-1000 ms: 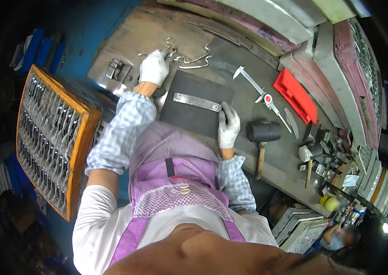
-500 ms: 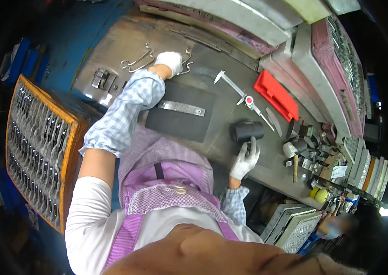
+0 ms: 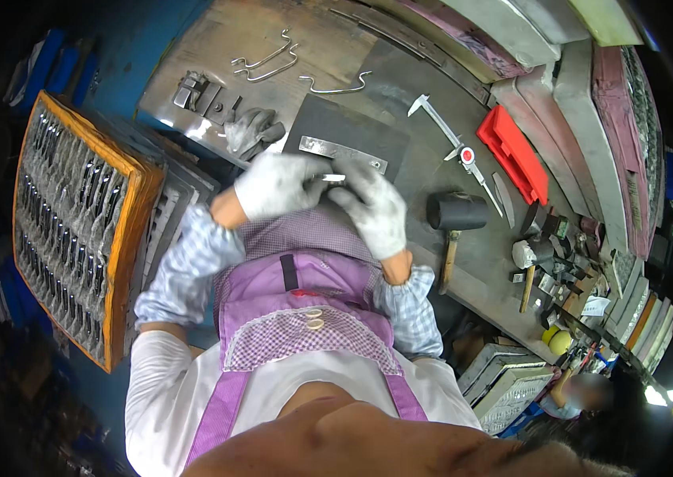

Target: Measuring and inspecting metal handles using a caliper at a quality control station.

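My left hand [image 3: 277, 187] and my right hand [image 3: 375, 208], both in white work gloves, meet over the near edge of the bench. Their fingers close on a short, shiny piece of metal [image 3: 333, 178]; the gloves cover the rest of it, and some fingers are blurred. Just beyond them a flat metal strip [image 3: 343, 153] with a hole lies on a dark mat [image 3: 388, 143]. Farther off are a bent metal wire [image 3: 336, 89] and more bent wires [image 3: 269, 63]. A crumpled grey glove [image 3: 250, 133] lies beside my left hand.
To the right lie a black mallet [image 3: 456, 211], a dial caliper [image 3: 452, 143], a red tray [image 3: 513, 151] and a second hammer [image 3: 529, 256] among metal blocks. An orange-edged rack of metal parts [image 3: 74, 230] stands at left. A metal fixture [image 3: 193, 94] sits at far left.
My left hand has drawn back from the bent wires toward me. My right hand has left the mallet and moved left to join it. The shiny metal piece now shows between them.
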Demonstrator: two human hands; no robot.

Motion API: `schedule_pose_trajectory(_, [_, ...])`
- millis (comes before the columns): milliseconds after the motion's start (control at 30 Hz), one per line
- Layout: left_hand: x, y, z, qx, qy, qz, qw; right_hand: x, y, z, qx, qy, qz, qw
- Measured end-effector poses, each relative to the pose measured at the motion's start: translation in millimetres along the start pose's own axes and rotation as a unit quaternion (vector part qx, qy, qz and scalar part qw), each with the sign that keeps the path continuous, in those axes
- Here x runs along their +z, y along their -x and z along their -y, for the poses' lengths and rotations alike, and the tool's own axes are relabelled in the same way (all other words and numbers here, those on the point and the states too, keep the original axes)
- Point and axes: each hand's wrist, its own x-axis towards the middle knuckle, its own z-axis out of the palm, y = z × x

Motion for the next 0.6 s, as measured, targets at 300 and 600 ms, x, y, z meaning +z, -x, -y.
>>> schedule_pose_trajectory(300, [68.1, 38.9, 27.9, -0.28, 0.293, -0.207, 0.89, 39.1, -14.3, -28.1, 0.376, -0.221, 0.025, 0.9])
schedule_pose_trajectory(600, [97.0, 12.9, 15.4, -0.084, 0.019, -0.158, 0.984, 33.3, 15.5, -68.2, 0.319, -0.24, -0.057, 0.915])
